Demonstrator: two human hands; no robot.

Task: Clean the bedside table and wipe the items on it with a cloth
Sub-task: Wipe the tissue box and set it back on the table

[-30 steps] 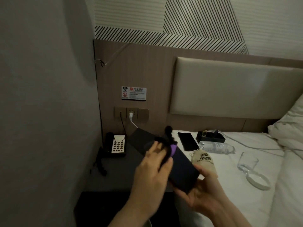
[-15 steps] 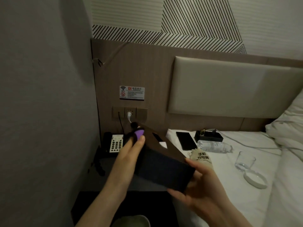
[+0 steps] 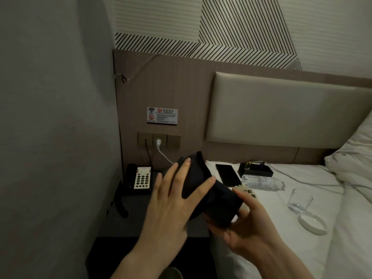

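The bedside table (image 3: 128,216) is a dark surface in the corner between a grey side wall and a wood-panelled headboard wall; a telephone (image 3: 138,179) sits at its rear left, below a row of wall sockets (image 3: 159,140) with a white plug inserted. To the right, the white bed (image 3: 261,228) carries a dark phone (image 3: 228,175), a small black tray (image 3: 255,170), a water bottle (image 3: 262,182) lying on its side, a glass (image 3: 300,200) and a white coaster (image 3: 312,224). A dark flat object (image 3: 219,200) is held above the table's front right edge. The right hand (image 3: 249,226) grips its lower end, fingers curled round it. The left hand (image 3: 173,200) lies flat on its upper face with fingers straight, pressing the dark cloth (image 3: 194,164) against it. Compared with half a second ago, the left hand has shifted toward the object's middle, and the purple patch seen by the fingertips is no longer visible. The cloth is mostly covered by the hand and is hard to separate from the object in the dim light. A printed pouch (image 3: 246,191) is largely hidden behind the right hand's thumb.
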